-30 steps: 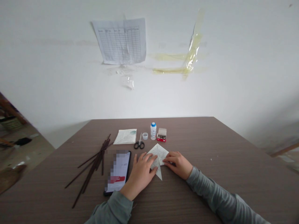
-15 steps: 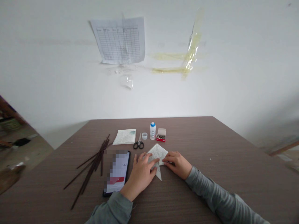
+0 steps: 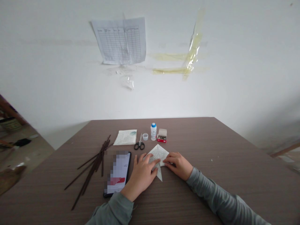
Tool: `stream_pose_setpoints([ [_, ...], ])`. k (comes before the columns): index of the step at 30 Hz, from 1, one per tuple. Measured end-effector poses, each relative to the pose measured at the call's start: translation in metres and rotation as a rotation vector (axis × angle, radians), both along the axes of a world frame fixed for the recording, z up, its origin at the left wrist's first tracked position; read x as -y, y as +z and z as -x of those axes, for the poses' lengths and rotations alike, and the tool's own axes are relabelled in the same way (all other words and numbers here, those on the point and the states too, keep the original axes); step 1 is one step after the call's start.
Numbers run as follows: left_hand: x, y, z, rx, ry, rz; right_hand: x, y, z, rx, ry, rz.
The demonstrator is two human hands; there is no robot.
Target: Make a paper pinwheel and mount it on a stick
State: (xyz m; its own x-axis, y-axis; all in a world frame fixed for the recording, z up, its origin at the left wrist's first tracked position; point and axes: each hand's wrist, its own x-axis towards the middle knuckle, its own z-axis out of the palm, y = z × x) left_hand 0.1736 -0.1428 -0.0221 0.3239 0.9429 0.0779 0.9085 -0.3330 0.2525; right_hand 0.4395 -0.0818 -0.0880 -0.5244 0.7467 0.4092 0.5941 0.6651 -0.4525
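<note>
A folded sheet of printed paper (image 3: 158,151) lies on the table in front of me, one corner pointing away and a narrow tip pointing toward me. My left hand (image 3: 144,170) rests on its left side with fingers spread, pressing it against the tabletop. At the paper's right corner, my right hand (image 3: 178,164) has its thumb and fingers pinched together on the edge. Parts of the left side are hidden beneath my left fingers.
Left of my hands lie a phone (image 3: 117,175) and a bundle of thin dark sticks (image 3: 93,162). Behind the paper are a folded paper stack (image 3: 125,137), scissors (image 3: 139,144), a small clear cup (image 3: 145,136), a blue-capped bottle (image 3: 153,132) and a small red box (image 3: 162,137) of metal pieces.
</note>
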Motion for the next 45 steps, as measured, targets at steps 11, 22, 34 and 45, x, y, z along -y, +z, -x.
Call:
stream_pose_setpoints([
  [11, 0.001, 0.016, -0.003, 0.021, 0.020, 0.045, 0.001, 0.002, 0.000, -0.036, 0.019, -0.023],
  [22, -0.001, 0.017, -0.004, 0.032, 0.019, 0.061, -0.001, -0.002, -0.001, -0.057, 0.045, -0.028],
  [34, -0.002, 0.018, -0.004, 0.002, 0.013, 0.054, 0.002, 0.005, -0.001, -0.027, 0.012, 0.049],
  [45, -0.003, 0.014, -0.004, 0.035, 0.023, 0.017, 0.001, 0.004, 0.000, -0.033, 0.025, 0.022],
])
